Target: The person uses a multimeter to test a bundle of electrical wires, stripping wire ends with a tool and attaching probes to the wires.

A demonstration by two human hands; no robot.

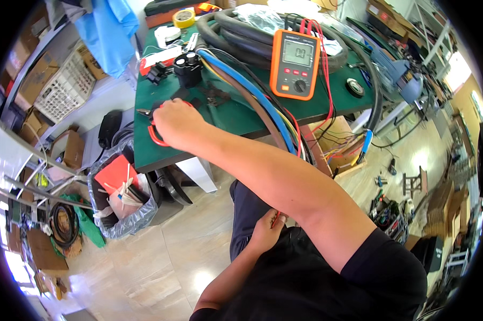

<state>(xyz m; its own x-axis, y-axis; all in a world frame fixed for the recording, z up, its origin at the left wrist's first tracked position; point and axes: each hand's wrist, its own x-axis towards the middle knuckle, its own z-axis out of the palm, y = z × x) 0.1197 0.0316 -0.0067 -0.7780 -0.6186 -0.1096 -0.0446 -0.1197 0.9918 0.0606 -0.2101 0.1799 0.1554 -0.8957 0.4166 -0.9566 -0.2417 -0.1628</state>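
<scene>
The red-handled tool (156, 139) is on the left part of the green table (230, 116), near its front edge, and my right hand (178, 125) is over it. One curved red handle comes out beside my hand and a metal tip points to the left; the middle of the tool is hidden under my palm, so I cannot name its kind with certainty. My right fingers are bent downward, but the back of the hand covers their ends, and I cannot tell if they press together. My left hand (265, 232) is low before my body, thumb and forefinger pinching a small red piece (275, 219); most of it is inside the hand, and I cannot make out what it is. Just beyond my right hand there is a black cylindrical part (188, 70). My right forearm passes above the table's front edge and covers some of the cable bundle (277, 115), which goes down over this edge. Farther right is the orange meter (295, 64); behind it, a coil of thick black hose (233, 35) is partly covered. Between the meter and the roll of black tape (354, 88), a strip of green surface gives some room. The table's left edge is close to my right hand; below it stands the lined bin (121, 230), and between the bin and my leg the floor (172, 257) is open.
</scene>
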